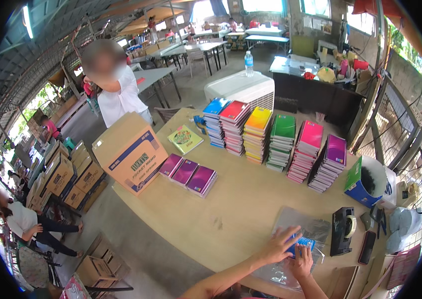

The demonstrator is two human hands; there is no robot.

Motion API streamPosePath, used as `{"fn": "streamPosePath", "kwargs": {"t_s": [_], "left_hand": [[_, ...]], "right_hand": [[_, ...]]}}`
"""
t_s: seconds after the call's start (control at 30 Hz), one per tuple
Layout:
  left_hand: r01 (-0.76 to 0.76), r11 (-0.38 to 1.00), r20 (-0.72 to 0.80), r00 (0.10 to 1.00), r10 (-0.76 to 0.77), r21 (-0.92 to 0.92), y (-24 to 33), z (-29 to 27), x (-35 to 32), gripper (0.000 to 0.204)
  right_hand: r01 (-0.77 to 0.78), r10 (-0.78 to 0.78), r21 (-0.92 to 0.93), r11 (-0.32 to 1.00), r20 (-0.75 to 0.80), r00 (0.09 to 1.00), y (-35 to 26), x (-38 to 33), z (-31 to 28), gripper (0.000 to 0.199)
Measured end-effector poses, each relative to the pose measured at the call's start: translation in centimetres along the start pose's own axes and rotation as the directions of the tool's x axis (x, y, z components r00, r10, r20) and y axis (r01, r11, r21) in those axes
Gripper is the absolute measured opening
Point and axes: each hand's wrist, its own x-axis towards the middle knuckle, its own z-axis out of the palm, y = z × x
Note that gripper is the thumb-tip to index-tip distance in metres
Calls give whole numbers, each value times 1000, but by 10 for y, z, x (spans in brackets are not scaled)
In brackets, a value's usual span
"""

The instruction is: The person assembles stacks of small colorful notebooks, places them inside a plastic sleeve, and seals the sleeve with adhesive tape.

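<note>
Clear plastic bags [304, 234] lie flat on the near right part of the wooden table [231, 209], and both hands work on them. The left hand [278, 245] rests palm down on the plastic with its fingers [290, 233] spread wide, pressing the film against the table. The right hand [301, 261] sits just beside and slightly nearer the person, fingers curled around the near end of a small blue item [303, 243] with a ribbed edge; whether it is inside a bag or lying on top cannot be told.

The blue item lies between the two hands, touching both. Its long axis runs roughly left to right, rising slightly toward the right of the view. It extends away from the right hand's fingers toward the far right. The right hand is the nearer of the two and has the grip; the left hand only steadies the plastic.

A black tape dispenser [343, 230] stands to the right of the bags, close but not touching the hands. A blue-and-green box [360, 184] stands farther back on the right. Across the far side of the table, stacks of notebooks [275, 137] stand in a row. Three purple notebooks [188, 173] lie flat beside a cardboard carton [130, 152] at the left edge.
</note>
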Motion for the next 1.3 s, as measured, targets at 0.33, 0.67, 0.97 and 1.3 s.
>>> {"fn": "streamPosePath", "kwargs": {"t_s": [0.33,0.67,0.97,1.3], "left_hand": [[-112,981,359,932,48,160,-36,57,-37,52],[-95,985,317,947,44,147,-31,58,-47,54],[-29,992,288,958,-8,124,-26,62,-45,55],[-144,949,295,954,57,282,-19,70,-36,54]], "right_hand": [[-4,2,29,1000,55,998,-2,7,-7,62],[2,-4,37,999,40,999,0,6,-5,64],[31,-31,53,998,-18,999,-3,4,-6,60],[19,-10,65,998,-125,992,4,-1,-14,53]]}}
